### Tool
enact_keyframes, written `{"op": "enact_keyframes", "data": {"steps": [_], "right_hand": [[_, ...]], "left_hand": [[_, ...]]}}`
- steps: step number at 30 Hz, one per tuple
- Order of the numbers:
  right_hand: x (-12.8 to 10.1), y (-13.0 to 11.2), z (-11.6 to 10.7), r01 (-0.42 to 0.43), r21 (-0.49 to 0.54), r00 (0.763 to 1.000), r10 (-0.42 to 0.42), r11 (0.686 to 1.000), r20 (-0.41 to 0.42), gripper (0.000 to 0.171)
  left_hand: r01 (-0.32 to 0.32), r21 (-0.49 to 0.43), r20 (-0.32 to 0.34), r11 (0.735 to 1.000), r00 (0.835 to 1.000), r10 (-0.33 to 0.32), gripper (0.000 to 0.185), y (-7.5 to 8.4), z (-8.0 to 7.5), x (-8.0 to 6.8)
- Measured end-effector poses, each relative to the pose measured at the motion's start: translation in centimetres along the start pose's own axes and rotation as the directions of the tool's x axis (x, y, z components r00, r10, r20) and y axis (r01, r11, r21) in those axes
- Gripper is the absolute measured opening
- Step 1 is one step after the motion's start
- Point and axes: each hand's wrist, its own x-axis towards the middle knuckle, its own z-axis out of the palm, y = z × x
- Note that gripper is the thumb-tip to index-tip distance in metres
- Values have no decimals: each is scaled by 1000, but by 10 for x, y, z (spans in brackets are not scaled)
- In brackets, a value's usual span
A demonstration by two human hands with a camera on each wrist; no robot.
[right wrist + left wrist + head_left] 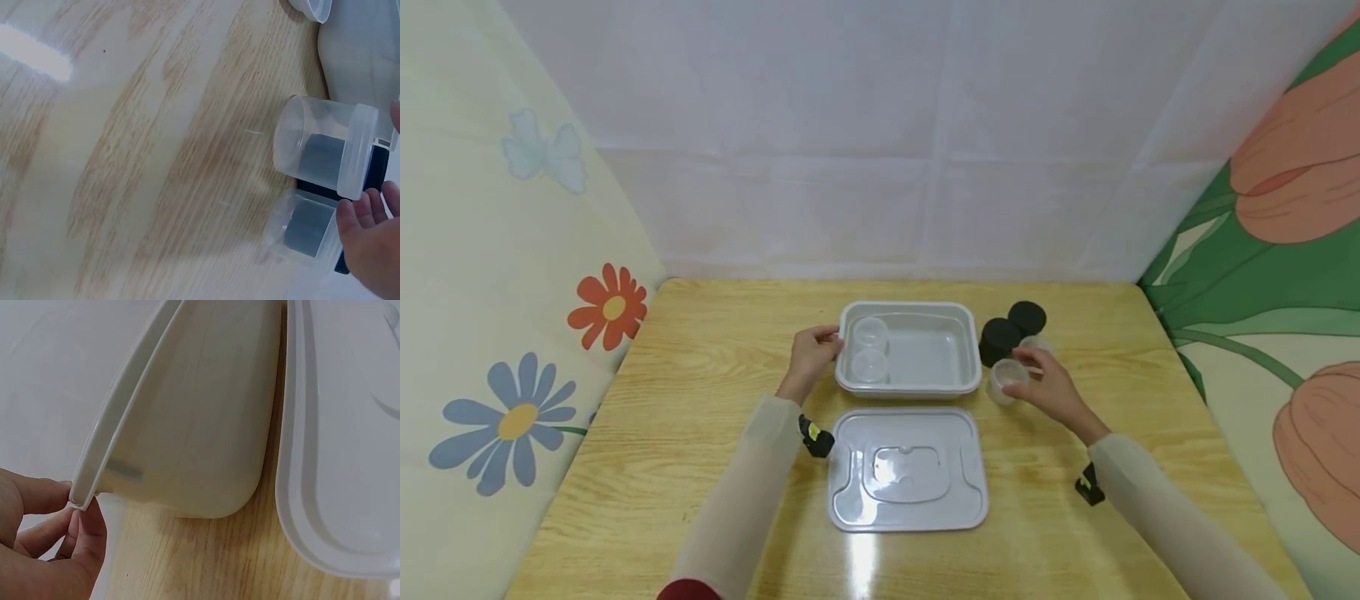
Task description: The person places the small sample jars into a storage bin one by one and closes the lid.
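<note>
My left hand [811, 360] pinches the left rim of a white rectangular plastic tub [910, 390], thumb and fingers on either side of the rim in the left wrist view. Two clear round plastic cups [870, 367] sit inside along the tub's left wall. To its right, my right hand [1054, 390] is spread at the top of an upright clear cup [1000, 393], fingertips [349, 215] right at its rim and the thumb apart. A second clear cup [275, 228] stands beside it, partly behind the hand in the head view.
Two black round containers [1000, 342] stand at the tub's right, behind the clear cups. The tub's white lid [908, 517] lies flat in front of it on the wooden table [700, 400]. White and flower-printed cloths hang at the back and sides.
</note>
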Motion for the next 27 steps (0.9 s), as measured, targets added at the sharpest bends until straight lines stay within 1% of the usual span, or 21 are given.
{"op": "enact_keyframes", "data": {"steps": [3, 8, 17, 27], "right_hand": [[1, 1, 3, 12, 4, 1000, -12, 1000, 2, 66], [0, 4, 8, 19, -26, 1000, -18, 1000, 9, 66], [0, 5, 14, 56, -47, 998, -57, 997, -21, 65], [-2, 8, 16, 45, -55, 999, -46, 997, -24, 65]], "left_hand": [[12, 6, 2, 1000, 1000, -12, 34, 1, 0, 0], [2, 12, -4, 1000, 1000, -2, 34, 1, 1, 1], [7, 11, 3, 1000, 1000, -7, 34, 2, 0, 1], [-2, 0, -8, 1000, 1000, 2, 33, 1, 1, -1]]}}
